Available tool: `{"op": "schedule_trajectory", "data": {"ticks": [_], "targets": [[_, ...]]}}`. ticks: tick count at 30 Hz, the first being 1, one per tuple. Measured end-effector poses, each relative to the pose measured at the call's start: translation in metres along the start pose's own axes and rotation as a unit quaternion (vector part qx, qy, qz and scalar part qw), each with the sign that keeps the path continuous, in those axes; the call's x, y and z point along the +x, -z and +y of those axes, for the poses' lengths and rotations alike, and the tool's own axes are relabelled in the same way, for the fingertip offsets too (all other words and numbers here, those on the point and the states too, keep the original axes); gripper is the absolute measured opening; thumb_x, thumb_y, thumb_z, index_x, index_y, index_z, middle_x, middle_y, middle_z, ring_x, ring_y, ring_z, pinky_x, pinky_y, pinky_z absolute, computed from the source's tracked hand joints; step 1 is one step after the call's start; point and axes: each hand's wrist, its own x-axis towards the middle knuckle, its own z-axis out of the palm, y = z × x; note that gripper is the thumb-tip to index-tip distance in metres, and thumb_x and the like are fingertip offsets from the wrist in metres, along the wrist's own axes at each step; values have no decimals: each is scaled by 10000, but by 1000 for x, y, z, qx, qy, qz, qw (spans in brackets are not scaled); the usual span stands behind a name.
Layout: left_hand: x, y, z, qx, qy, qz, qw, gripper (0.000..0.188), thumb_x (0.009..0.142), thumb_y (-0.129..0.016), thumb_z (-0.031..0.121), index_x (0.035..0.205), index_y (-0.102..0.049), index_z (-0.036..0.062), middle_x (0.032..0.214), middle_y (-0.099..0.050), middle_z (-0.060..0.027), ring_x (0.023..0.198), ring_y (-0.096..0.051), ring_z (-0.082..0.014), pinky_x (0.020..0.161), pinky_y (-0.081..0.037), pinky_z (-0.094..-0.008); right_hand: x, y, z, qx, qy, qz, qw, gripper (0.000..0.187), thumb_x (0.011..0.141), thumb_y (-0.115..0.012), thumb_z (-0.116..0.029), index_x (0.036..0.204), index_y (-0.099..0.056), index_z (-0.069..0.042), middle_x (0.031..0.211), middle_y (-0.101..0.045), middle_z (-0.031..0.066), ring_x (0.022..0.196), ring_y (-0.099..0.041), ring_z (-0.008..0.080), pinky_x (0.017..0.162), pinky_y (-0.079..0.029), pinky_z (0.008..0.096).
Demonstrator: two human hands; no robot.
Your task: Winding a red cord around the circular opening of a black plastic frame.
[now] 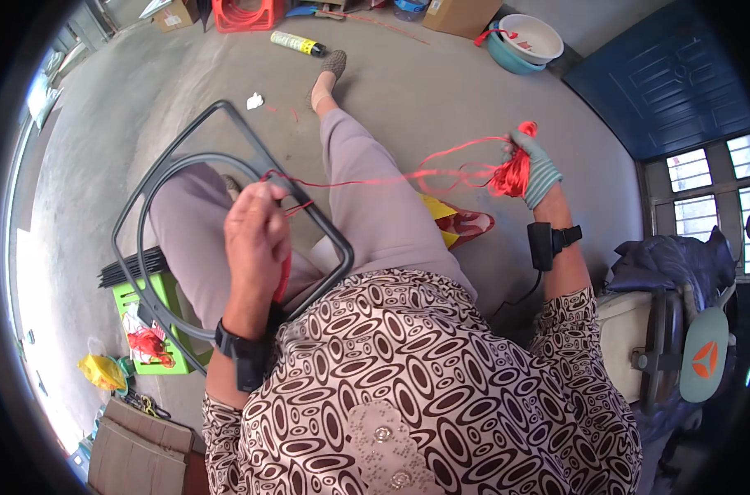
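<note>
A dark grey frame of bent tubing (pixel 144 183), with a curved inner loop, lies tilted across my lap and left thigh. My left hand (pixel 258 233) is closed in a pinch at the frame's bar, with red string at its fingertips; motion blurs them slightly. Red string (pixel 366 181) runs from that bar across to the right, in several loose strands. Out to the right, my right hand (pixel 541 169), in a striped grey-green glove, is closed around a bunched hank of red string (pixel 511 175). A red strip also shows beside my left wrist.
At left, a green stool (pixel 175 351) holds red string and black strips. A yellow bag (pixel 103 373) and a cardboard box (pixel 140 450) are nearby. Ahead lie a spray can (pixel 296 43) and basins (pixel 530 40). A chair with a dark jacket (pixel 672 260) stands at right.
</note>
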Motion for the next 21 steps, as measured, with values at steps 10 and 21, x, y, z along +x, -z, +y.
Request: {"op": "schedule_trajectory", "data": {"ticks": [10,21], "targets": [[1,26,0,-65,-24,69,995,212,957,-464,246,890,-531,56,489,-252,79,371,-179,-35,316,-178,-201,17,177,24,243,-20,342,908,312,921,-452,-339,1045,-505,-58,984,-611,131,847,-609,301,764,-507,476],[0,-5,-15,151,-25,47,987,160,893,-592,128,1017,-611,28,591,-447,118,450,-310,20,399,-216,-165,3,51,-7,196,6,7,981,292,804,-640,-77,1057,-514,-5,1032,-599,142,956,-596,287,860,-493,444]]}}
